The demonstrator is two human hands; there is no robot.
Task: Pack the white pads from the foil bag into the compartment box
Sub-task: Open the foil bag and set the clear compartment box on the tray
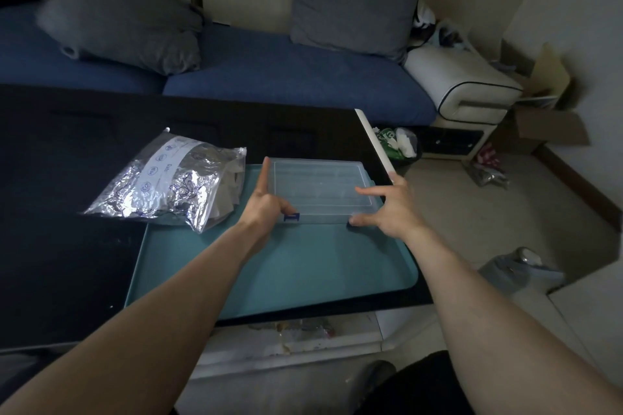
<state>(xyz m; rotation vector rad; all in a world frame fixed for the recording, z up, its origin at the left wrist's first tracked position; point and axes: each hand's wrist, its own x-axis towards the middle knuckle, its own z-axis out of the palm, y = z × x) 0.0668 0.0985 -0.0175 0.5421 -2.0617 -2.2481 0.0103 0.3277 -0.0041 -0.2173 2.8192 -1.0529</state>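
The packing has not begun, as far as I can tell. The dark table (67,212) carries a teal tray (286,273), and the clear compartment box (320,189) lies on the tray with its lid shut. The foil bag (165,184) lies at about nine o'clock from the box, just beside it, half on the table and half on the tray edge. Some white shapes show at the bag's open right end; these are probably the white pads (232,185), though they are hard to make out. No pads are in the box yet. So opening the box, taking pads out and filling every compartment are all left to do.

Both arms reach forward to the near edge of the box. The left hand (266,205) is at the seven o'clock corner, with one finger straight up along the left side and the others curled down by a small blue latch (292,217). The right hand (394,209) is at the five o'clock corner, fingers stretched over the lid and thumb pressing the front edge. Neither hand really grasps anything; they look ready to unclip the lid.
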